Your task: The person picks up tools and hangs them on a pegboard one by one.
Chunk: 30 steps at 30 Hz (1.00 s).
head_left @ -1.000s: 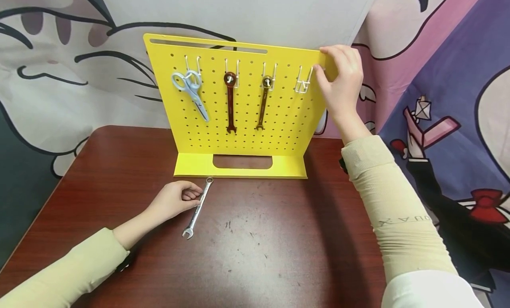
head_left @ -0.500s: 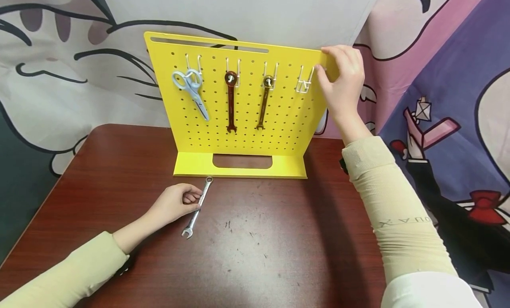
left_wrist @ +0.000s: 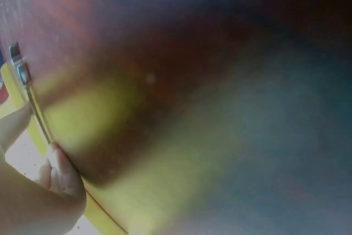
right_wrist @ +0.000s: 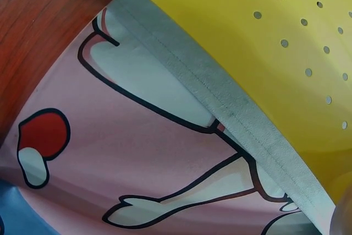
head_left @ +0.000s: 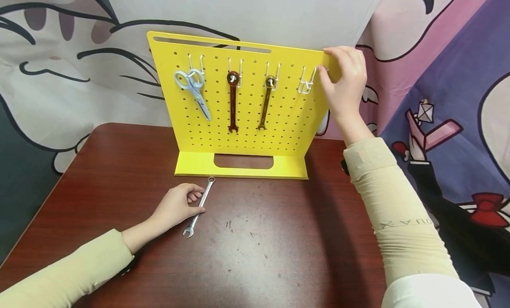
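A silver combination wrench (head_left: 195, 217) lies slantwise on the table just in front of the yellow pegboard (head_left: 247, 142), ring end toward the board. My left hand (head_left: 174, 206) pinches its shank, the thumb lying across it and the fingers curled at its upper part. In the left wrist view the thumb and fingertips of that hand (left_wrist: 41, 196) meet the wrench (left_wrist: 36, 105). With the thumb in front and fingers over the edge, my right hand (head_left: 345, 80) grips the pegboard's upper right corner. The right wrist view shows mostly the board (right_wrist: 247, 42) and a sliver of hand.
Light blue scissors (head_left: 196, 92), a dark reddish wrench (head_left: 233, 106) and a smaller wrench (head_left: 265, 106) hang on white hooks. Another white hook (head_left: 305, 84) at the right bears nothing. Printed cloth (head_left: 119, 78) stands behind the brown table (head_left: 255, 255).
My left thumb has slid slightly right, across the wrench's shank. The wrench stays on the table. My right hand keeps its grip on the board, and the head view has shifted a little.
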Available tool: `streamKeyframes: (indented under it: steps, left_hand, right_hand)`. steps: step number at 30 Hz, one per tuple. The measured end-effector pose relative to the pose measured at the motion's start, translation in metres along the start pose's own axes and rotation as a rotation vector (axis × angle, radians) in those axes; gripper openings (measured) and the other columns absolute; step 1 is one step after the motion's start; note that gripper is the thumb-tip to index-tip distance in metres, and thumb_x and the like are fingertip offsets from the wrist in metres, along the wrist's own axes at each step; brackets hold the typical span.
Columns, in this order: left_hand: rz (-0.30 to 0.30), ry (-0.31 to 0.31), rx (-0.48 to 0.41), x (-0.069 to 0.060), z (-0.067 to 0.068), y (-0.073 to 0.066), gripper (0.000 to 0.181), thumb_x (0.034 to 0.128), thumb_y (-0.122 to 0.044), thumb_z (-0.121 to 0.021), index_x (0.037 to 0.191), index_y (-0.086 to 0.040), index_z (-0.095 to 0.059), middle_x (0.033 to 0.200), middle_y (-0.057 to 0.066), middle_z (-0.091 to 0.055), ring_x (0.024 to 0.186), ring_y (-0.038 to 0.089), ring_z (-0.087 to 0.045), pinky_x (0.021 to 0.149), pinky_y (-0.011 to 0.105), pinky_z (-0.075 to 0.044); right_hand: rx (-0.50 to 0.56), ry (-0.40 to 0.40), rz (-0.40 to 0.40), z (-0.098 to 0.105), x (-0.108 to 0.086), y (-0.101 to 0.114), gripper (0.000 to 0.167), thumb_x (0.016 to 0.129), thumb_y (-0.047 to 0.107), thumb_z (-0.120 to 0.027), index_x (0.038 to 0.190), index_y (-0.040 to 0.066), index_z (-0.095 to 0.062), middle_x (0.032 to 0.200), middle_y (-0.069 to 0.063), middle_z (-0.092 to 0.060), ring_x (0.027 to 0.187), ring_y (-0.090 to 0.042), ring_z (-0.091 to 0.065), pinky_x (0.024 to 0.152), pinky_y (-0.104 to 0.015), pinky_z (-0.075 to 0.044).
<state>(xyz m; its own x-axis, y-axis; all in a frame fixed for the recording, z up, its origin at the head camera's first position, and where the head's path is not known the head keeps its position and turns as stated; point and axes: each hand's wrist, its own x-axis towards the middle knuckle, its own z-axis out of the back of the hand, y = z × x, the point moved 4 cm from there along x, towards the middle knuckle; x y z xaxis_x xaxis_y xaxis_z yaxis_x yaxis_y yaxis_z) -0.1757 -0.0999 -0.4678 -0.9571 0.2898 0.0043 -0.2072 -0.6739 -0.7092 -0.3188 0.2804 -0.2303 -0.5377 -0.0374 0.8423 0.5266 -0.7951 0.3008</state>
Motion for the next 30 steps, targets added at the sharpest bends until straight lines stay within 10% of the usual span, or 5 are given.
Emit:
streamKeyframes:
  steps: [30]
  left_hand:
    - [0.062,-0.002,-0.158,0.004,0.004,0.010,0.026,0.0777,0.010,-0.078,0.104,0.010,-0.077,0.089,0.015,-0.079,0.076,0.013,-0.070,0.064,0.015,-0.056]
  right_hand:
    - [0.054,-0.029,-0.102,-0.003,0.001,-0.002,0.026,0.096,0.015,-0.077,0.121,0.006,-0.078,0.124,-0.013,-0.074,0.123,-0.030,-0.060,0.113,-0.032,-0.043]
